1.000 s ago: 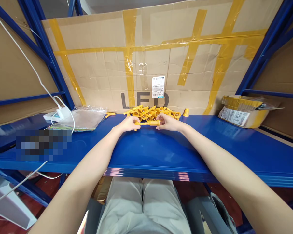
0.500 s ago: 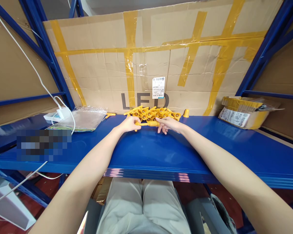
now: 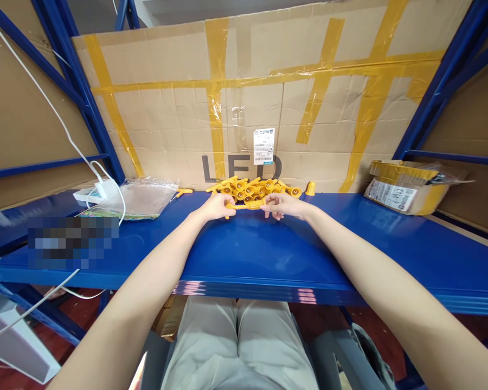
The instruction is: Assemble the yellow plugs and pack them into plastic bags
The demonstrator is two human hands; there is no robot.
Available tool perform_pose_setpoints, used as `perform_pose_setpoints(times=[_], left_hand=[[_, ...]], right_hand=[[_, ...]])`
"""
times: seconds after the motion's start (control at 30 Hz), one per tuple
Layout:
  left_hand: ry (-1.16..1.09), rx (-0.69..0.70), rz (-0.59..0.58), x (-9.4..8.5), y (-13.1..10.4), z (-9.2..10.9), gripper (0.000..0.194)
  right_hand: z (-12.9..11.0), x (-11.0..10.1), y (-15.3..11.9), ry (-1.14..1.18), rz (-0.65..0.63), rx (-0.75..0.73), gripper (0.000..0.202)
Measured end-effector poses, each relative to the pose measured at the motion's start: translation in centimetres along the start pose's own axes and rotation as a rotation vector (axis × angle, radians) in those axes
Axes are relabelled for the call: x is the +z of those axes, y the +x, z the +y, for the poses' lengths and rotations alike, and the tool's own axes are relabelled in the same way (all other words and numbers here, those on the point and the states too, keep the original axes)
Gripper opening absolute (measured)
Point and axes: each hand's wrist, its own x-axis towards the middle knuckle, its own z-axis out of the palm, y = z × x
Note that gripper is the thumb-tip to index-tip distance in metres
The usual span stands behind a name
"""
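A yellow plastic piece with a thin shaft and a wider right end [image 3: 248, 205] is held level just above the blue shelf. My left hand [image 3: 218, 207] pinches its thin left end. On its wider right end, the fingers of my right hand [image 3: 277, 206] are closed, thumb and index near the tip. Right behind lies a pile of several similar yellow pieces [image 3: 250, 190], many with their round open ends facing me. One yellow cap [image 3: 310, 188] stands apart at the right of the pile, and another yellow piece [image 3: 184, 192] lies to the left.
The blue shelf [image 3: 264, 254] has a taped cardboard sheet [image 3: 171, 119] along its back. At the left are a clear plastic bag [image 3: 146, 197], a white power strip with cables [image 3: 106, 189] and a blurred patch. A small open carton [image 3: 402, 189] sits at the right.
The fingers of my right hand have curled further round the right end of the yellow piece. My left hand has barely moved.
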Motion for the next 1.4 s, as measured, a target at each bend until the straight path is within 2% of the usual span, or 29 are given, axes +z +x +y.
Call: perform_pose_setpoints(times=[0.07,0.23,0.5,0.67,0.73,0.83,0.9,1.17,1.4], left_hand=[[0.001,0.007,0.006,0.0,-0.1,0.3,0.017],[0.036,0.013,0.017,-0.1,-0.1,0.6,0.017],[0.026,0.005,0.000,0.1,0.0,0.0,0.018],[0.018,-0.001,-0.012,0.0,0.0,0.1,0.018],[0.018,0.001,-0.015,0.0,0.0,0.1,0.017],[0.017,0.005,-0.005,0.1,0.0,-0.1,0.017],[0.016,0.008,0.003,0.1,0.0,-0.1,0.017],[0.049,0.012,0.013,-0.1,0.0,0.1,0.018],[0.034,0.024,0.006,-0.2,-0.2,0.3,0.030]], right_hand=[[0.0,0.2,0.1,-0.014,-0.003,0.018,0.037],[0.0,1.0,0.4,0.001,0.025,0.150,0.058],[0.1,1.4,0.8,0.080,0.010,0.287,0.062],[-0.1,0.9,0.7,0.112,-0.057,0.393,0.068],[-0.3,0.6,0.5,0.100,-0.068,0.367,0.062],[-0.3,0.4,0.1,0.093,-0.038,0.231,0.042],[-0.2,0.4,0.0,0.097,-0.017,0.167,0.040],[0.4,0.3,0.4,0.091,-0.024,0.126,0.029],[0.3,0.4,0.3,0.116,-0.014,0.157,0.028]])
